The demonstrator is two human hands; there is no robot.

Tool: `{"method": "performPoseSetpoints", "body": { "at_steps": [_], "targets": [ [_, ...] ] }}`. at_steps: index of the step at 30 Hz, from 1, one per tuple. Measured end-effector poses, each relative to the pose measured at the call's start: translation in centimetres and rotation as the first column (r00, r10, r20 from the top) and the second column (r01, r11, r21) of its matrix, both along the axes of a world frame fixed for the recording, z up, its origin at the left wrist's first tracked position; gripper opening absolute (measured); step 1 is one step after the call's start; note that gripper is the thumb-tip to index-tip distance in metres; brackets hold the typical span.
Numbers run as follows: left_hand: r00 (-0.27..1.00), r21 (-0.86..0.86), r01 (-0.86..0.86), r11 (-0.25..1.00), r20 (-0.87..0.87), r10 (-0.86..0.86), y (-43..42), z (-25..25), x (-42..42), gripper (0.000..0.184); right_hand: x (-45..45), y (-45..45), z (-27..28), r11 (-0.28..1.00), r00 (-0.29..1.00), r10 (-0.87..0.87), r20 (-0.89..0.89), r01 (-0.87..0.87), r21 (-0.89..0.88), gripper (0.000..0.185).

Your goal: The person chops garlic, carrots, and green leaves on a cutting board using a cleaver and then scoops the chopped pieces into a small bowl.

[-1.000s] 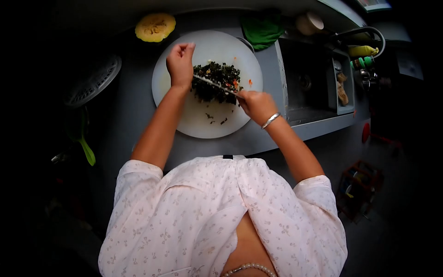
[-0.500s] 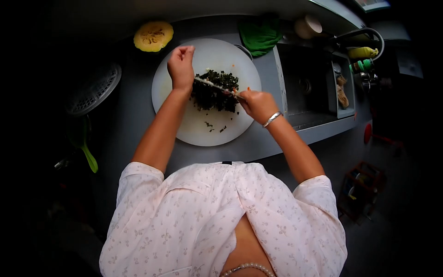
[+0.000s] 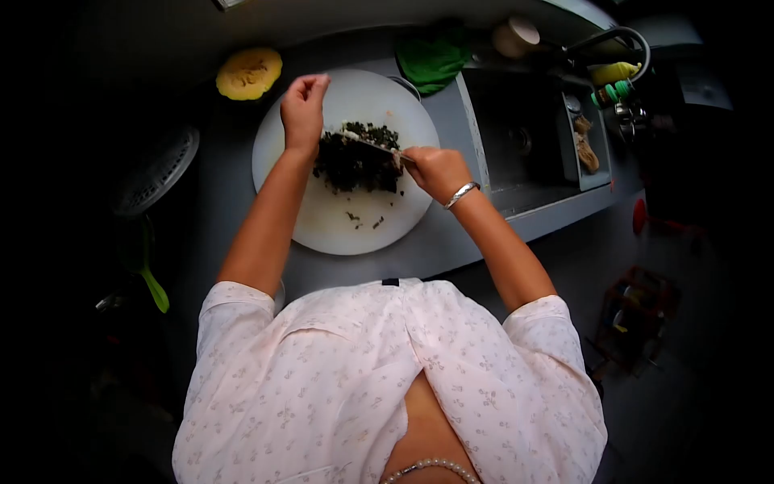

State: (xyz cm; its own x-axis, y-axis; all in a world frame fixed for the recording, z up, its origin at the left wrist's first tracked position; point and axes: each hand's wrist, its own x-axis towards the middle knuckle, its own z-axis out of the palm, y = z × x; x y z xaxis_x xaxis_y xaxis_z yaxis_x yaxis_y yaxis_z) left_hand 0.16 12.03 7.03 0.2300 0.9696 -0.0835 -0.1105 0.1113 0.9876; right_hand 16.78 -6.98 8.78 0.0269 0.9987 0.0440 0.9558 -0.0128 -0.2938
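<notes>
A round white cutting board (image 3: pixel 326 230) lies on the counter, with a dark heap of chopped greens (image 3: pixel 355 171) at its middle and paler bits along the heap's far side. My right hand (image 3: pixel 439 172) is closed round the handle of a knife (image 3: pixel 377 148). Its blade points left across the heap, with food bits clinging to it. Over the left part of the board, my left hand (image 3: pixel 303 114) is raised with its fingers curled together. Whether anything is pinched in them cannot be made out.
Right of the board is a dark sink (image 3: pixel 516 157) with a grey tray (image 3: pixel 572 153) inside. Behind the board lie a green cloth (image 3: pixel 434 60) and a cut yellow squash (image 3: pixel 248 73). A slotted basket (image 3: pixel 161 169) and a green-handled utensil (image 3: pixel 151 286) are at the left.
The view has shifted, so the board appears further left. The knife blade is at a different tilt over the greens. My left hand stays raised beside the heap.
</notes>
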Motion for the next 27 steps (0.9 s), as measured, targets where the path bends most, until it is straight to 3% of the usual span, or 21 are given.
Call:
{"method": "performPoseSetpoints", "body": {
  "at_steps": [1, 3, 9, 12, 16, 23, 27],
  "targets": [
    [0.996, -0.057, 0.060, 0.997, 0.072, -0.056, -0.6, 1.3, -0.1, 0.020, -0.3, -0.8, 0.9, 0.999, 0.998, -0.026, -0.056, 0.028, 0.038, 0.010],
    [0.969, -0.003, 0.092, 0.996, 0.230, -0.089, -0.4, 1.6, 0.5, 0.020, -0.4, -1.9, 2.5, 0.995, 0.995, -0.090, -0.034, 0.089, -0.044, 0.009],
    [0.992, 0.041, 0.017, 0.999, 0.123, -0.022, -2.1, 1.4, -0.2, 0.018, 0.5, -5.1, 2.3, 0.912, 0.920, -0.390, -0.025, 0.383, -0.146, 0.015],
    [1.000, -0.010, 0.008, 1.000, 0.015, -0.008, -3.3, -0.2, -2.3, 0.015, 0.1, -6.1, 0.1, 0.890, 0.894, -0.449, -0.007, 0.446, -0.097, 0.012],
    [0.999, -0.114, -0.017, 0.993, -0.048, 0.012, -5.7, -1.7, -5.0, 0.018, -3.8, -5.9, -1.6, 0.883, 0.882, -0.465, -0.072, 0.456, -0.110, 0.011],
    [0.988, -0.108, -0.076, 0.991, -0.145, 0.060, -7.4, -2.3, -9.4, 0.015, -5.4, -4.1, 0.6, 0.919, 0.913, -0.393, -0.112, 0.390, -0.048, 0.012],
    [0.986, -0.124, -0.094, 0.988, -0.149, 0.076, -7.6, -2.4, -10.6, 0.017, -2.7, -2.0, -0.1, 0.911, 0.911, -0.412, -0.001, 0.411, -0.031, 0.015]
  ]
}}
